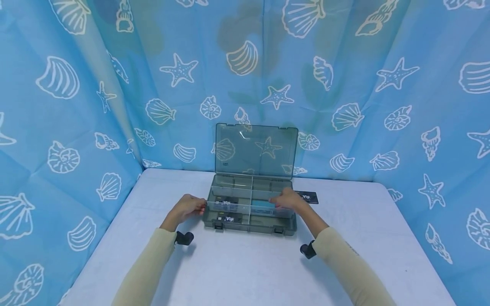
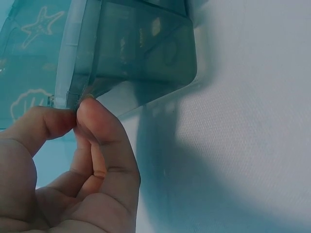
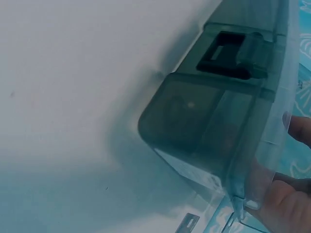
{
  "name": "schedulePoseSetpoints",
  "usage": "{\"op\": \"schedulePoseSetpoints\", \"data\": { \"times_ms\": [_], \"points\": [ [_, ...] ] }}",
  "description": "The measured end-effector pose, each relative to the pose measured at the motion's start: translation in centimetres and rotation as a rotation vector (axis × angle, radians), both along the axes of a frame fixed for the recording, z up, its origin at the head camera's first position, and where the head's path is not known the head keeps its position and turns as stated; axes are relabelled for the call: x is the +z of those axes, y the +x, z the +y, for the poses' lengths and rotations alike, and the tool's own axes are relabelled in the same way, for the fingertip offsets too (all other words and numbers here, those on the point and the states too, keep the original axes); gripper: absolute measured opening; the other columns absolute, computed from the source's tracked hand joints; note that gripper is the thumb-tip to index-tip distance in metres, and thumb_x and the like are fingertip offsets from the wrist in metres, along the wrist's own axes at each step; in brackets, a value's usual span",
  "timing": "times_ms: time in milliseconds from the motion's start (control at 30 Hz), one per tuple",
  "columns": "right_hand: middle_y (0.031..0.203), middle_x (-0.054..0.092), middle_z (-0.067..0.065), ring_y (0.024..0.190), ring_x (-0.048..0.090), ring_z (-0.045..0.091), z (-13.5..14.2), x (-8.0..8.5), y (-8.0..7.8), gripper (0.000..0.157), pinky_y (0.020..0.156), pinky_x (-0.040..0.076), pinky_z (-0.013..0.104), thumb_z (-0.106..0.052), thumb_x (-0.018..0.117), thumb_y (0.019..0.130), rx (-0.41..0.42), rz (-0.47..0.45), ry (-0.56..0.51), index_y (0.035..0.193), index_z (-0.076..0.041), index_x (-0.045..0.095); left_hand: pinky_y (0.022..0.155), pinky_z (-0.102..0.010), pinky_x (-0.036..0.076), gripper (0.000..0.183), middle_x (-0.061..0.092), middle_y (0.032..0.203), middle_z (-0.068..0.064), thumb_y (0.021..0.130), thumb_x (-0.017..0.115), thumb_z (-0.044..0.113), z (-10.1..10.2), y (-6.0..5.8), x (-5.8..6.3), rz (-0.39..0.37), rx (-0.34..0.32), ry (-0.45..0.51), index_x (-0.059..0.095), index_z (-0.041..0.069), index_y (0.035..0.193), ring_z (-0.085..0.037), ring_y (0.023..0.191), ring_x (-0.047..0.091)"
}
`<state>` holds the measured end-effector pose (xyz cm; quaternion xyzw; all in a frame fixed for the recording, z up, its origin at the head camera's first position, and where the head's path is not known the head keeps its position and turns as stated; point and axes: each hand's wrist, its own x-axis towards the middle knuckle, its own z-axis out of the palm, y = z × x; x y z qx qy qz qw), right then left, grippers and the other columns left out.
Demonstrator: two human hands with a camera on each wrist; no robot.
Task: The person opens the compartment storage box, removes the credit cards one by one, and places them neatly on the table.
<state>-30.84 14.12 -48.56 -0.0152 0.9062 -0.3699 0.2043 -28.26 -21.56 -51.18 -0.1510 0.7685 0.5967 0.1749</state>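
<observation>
A smoky, see-through plastic compartment box (image 1: 248, 229) stands on the table with its lid (image 1: 256, 151) raised upright. My left hand (image 1: 188, 205) is at the box's left side; in the left wrist view, thumb and index finger pinch the rim (image 2: 73, 97). Over the right wall reaches my right hand (image 1: 288, 199), its fingertips down in the right middle compartment beside a flat teal piece (image 1: 262, 205). The box wall partly hides those fingers in the right wrist view, and I cannot tell whether they grip the teal piece. Black "Vip" cards (image 1: 229, 218) lie in two left compartments.
Another black "Vip" card (image 1: 308, 196) lies on the table, right of the box. Two dark latches (image 1: 278, 230) are on the box's front wall. White cloth covers the table (image 1: 245, 272). Blue shell-patterned curtains (image 1: 344, 76) hang behind and at both sides.
</observation>
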Motion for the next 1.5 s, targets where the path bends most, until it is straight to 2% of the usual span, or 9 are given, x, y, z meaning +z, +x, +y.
{"op": "schedulePoseSetpoints", "data": {
  "times_ms": [300, 400, 500, 600, 733, 900, 1167, 1333, 1500],
  "points": [
    [0.131, 0.046, 0.026, 0.109, 0.058, 0.032, 0.3, 0.0, -0.5, 0.078, 0.096, 0.049, 0.044, -0.024, 0.068, 0.090, -0.062, -0.126, -0.219, 0.142, 0.017, 0.025, 0.070, -0.026, 0.056, 0.027, 0.060, 0.089, -0.011, 0.096, 0.055, 0.011, 0.1, -0.1, -0.2, 0.002, 0.016, -0.003, 0.060, -0.010, 0.112, -0.016, 0.075, 0.060],
    [0.120, 0.057, 0.020, 0.100, 0.060, 0.028, 0.4, -0.1, -0.4, 0.056, 0.088, 0.052, 0.041, -0.020, 0.068, 0.090, -0.024, -0.048, -0.155, 0.131, 0.014, 0.048, 0.070, -0.026, 0.056, 0.027, 0.061, 0.090, -0.012, 0.098, 0.055, 0.012, 0.1, 0.0, -0.2, -0.003, 0.017, -0.006, 0.060, -0.010, 0.113, -0.016, 0.075, 0.061],
    [0.096, 0.067, 0.010, 0.085, 0.060, 0.023, 0.3, -0.4, -0.2, 0.022, 0.075, 0.053, 0.036, -0.013, 0.067, 0.090, 0.013, 0.068, -0.081, 0.104, 0.002, 0.071, 0.070, -0.026, 0.056, 0.028, 0.061, 0.092, -0.012, 0.098, 0.055, 0.013, 0.2, 0.0, -0.1, -0.009, 0.020, -0.004, 0.059, -0.009, 0.115, -0.016, 0.076, 0.061],
    [0.083, 0.067, 0.004, 0.075, 0.060, 0.018, 0.4, -0.7, 0.1, 0.009, 0.067, 0.053, 0.031, -0.009, 0.067, 0.089, -0.001, 0.129, -0.075, 0.091, -0.005, 0.075, 0.070, -0.026, 0.056, 0.028, 0.061, 0.092, -0.012, 0.097, 0.055, 0.013, 0.2, 0.0, -0.1, -0.010, 0.023, 0.000, 0.060, -0.009, 0.115, -0.016, 0.077, 0.061],
    [0.086, 0.069, 0.007, 0.071, 0.066, 0.015, 0.6, -0.6, 0.3, 0.013, 0.065, 0.056, 0.029, -0.005, 0.067, 0.089, -0.078, 0.133, -0.168, 0.099, -0.001, 0.075, 0.069, -0.026, 0.056, 0.027, 0.061, 0.091, -0.012, 0.097, 0.055, 0.013, 0.1, 0.0, -0.3, -0.009, 0.017, 0.002, 0.061, -0.009, 0.113, -0.016, 0.076, 0.061],
    [0.094, 0.071, 0.014, 0.078, 0.070, 0.019, 1.0, -0.2, 0.2, 0.018, 0.071, 0.059, 0.032, -0.006, 0.060, 0.094, -0.109, 0.165, -0.261, 0.102, 0.004, 0.073, 0.069, -0.026, 0.056, 0.027, 0.061, 0.091, -0.012, 0.098, 0.055, 0.013, 0.0, -0.1, -0.5, -0.001, 0.004, 0.006, 0.060, -0.009, 0.113, -0.017, 0.076, 0.061],
    [0.085, 0.068, 0.005, 0.075, 0.061, 0.020, 1.0, -0.5, 0.2, 0.013, 0.063, 0.052, 0.032, -0.014, 0.079, 0.080, -0.097, 0.348, -0.110, 0.088, -0.005, 0.072, 0.070, -0.027, 0.056, 0.029, 0.061, 0.094, -0.012, 0.097, 0.055, 0.014, 0.2, -0.3, -0.5, -0.011, 0.025, -0.001, 0.059, -0.008, 0.115, -0.017, 0.077, 0.061],
    [0.091, 0.070, 0.009, 0.081, 0.067, 0.021, 1.2, -0.2, 0.5, 0.023, 0.071, 0.056, 0.034, -0.011, 0.076, 0.083, -0.135, 0.303, -0.193, 0.103, 0.000, 0.070, 0.070, -0.027, 0.056, 0.030, 0.061, 0.094, -0.012, 0.097, 0.055, 0.014, 0.2, -0.3, -0.5, -0.016, 0.022, -0.005, 0.058, -0.009, 0.117, -0.017, 0.078, 0.061],
    [0.102, 0.070, 0.014, 0.089, 0.070, 0.024, 2.1, 0.2, 0.6, 0.026, 0.080, 0.058, 0.038, -0.011, 0.073, 0.087, -0.217, 0.178, -0.349, 0.110, 0.001, 0.070, 0.071, -0.026, 0.056, 0.029, 0.060, 0.095, -0.012, 0.097, 0.055, 0.014, 0.1, -0.2, -0.5, -0.019, 0.030, -0.009, 0.057, -0.008, 0.116, -0.017, 0.078, 0.060]
  ]
}}
